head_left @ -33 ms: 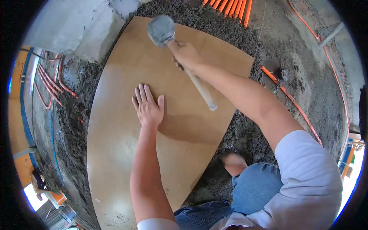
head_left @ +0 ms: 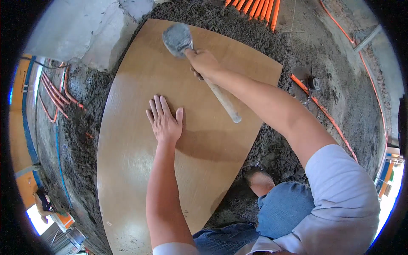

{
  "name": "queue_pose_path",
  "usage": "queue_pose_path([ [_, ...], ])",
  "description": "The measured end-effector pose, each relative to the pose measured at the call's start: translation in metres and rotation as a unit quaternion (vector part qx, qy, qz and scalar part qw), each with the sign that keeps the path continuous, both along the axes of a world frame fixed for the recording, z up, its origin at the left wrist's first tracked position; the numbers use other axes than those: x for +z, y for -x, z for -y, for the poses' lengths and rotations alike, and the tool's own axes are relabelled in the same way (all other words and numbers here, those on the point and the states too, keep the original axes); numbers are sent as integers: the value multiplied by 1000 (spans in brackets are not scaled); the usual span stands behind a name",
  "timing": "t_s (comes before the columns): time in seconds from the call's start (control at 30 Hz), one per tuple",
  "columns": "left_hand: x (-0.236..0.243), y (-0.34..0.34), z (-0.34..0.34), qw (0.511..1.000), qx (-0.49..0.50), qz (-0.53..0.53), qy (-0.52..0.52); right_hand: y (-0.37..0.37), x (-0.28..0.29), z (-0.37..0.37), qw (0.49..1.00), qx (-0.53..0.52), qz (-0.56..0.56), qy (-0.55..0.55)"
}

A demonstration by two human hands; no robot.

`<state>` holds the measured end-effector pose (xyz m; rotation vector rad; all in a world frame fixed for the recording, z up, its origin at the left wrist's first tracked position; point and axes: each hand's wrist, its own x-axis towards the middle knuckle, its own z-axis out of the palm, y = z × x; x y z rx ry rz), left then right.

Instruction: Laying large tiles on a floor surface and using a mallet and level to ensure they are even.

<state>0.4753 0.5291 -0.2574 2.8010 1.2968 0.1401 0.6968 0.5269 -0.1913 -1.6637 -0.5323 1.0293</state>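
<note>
Over the brown tile (head_left: 140, 170) on grey mortar (head_left: 238, 25), my right hand (head_left: 204, 61) grips a mallet (head_left: 199, 68), its head pointing up-left, handle running down-right. My left hand (head_left: 163, 121) lies flat, fingers spread, on the tile.

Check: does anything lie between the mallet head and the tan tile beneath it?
Nothing visible does. The right hand grips the mallet just below its head, over bare tile. The left hand lies flat on the tile nearer the person, apart from the head.

Smooth matt tan tile (head_left: 140, 170), rough grey mortar bed (head_left: 335, 97), dusty mallet (head_left: 177, 39) with wooden handle
</note>
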Motion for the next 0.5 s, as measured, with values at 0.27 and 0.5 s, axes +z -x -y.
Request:
queue_pose_path([
  [0.27,-3,-6,-2,999,-16,-34,17,-20,-13,-40,995,20,68,71],
  [0.5,-3,-7,-5,999,-23,-44,0,-21,-15,-18,995,-14,93,33],
])
